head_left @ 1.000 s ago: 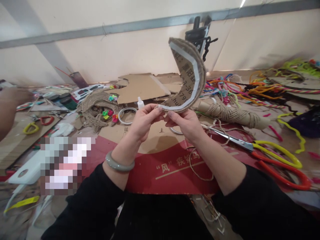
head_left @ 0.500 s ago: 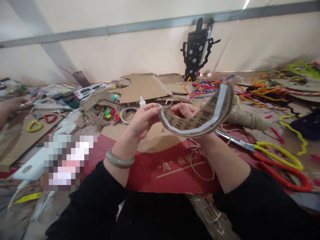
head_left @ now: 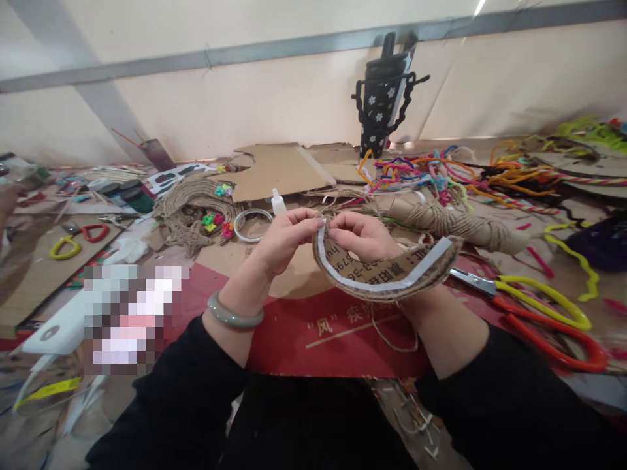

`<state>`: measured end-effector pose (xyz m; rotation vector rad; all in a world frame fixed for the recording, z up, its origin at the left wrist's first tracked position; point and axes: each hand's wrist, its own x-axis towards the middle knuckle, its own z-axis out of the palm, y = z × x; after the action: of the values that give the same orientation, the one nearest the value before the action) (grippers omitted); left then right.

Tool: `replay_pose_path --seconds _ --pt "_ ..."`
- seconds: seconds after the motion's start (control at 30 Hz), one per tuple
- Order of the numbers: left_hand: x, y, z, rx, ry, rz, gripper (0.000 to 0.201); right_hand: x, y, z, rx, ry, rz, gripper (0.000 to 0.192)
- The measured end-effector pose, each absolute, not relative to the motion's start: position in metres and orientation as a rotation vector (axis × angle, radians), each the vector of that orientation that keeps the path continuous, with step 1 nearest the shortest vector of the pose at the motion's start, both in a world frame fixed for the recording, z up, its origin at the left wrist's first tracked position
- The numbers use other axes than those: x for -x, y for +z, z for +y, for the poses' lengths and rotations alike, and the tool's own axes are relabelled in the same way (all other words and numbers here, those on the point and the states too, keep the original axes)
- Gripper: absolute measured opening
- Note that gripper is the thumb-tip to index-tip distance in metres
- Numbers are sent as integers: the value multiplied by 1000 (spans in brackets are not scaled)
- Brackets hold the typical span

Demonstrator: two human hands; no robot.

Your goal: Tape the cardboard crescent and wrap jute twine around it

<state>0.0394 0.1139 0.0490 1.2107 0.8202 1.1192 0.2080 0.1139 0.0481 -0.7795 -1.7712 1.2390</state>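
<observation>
A crescent-shaped cardboard piece (head_left: 386, 274), edged with a white strip and wrapped in jute twine, lies low and nearly flat in front of me. My left hand (head_left: 284, 238), with a grey-green bangle on the wrist, pinches its left tip. My right hand (head_left: 362, 236) grips the same end from behind, fingers curled over the inner edge. Loose jute twine (head_left: 392, 333) hangs below the piece onto the red cardboard sheet (head_left: 294, 333).
Red and yellow scissors (head_left: 539, 313) lie at the right. A small glue bottle (head_left: 277, 202), a tape ring (head_left: 252, 225), a jute coil (head_left: 193, 202), cardboard sheets (head_left: 279, 170), a twine-wrapped tube (head_left: 455, 222), colourful pipe cleaners (head_left: 431, 170) and a black bottle (head_left: 382, 111) stand behind.
The crescent piece has swung down from upright to lying low and level, with its free tip now pointing right. Both hands stay on its left end.
</observation>
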Motion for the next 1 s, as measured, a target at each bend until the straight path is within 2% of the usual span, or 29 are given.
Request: replay_pose_path --seconds 0.3,0.5,0.8,1.0 --pt "-43 39 117 -1560 1554 1016 18 -205 45 113 881 1023 -1677 20" --pt "-47 39 114 -1774 1522 1020 12 -204 42 114 910 901 -1656 15" --pt "-46 36 116 -1813 1549 962 7 -201 40 113 832 1286 -1475 24" --pt "-46 38 113 -1936 1589 959 8 -200 39 115 780 1367 -1431 31"
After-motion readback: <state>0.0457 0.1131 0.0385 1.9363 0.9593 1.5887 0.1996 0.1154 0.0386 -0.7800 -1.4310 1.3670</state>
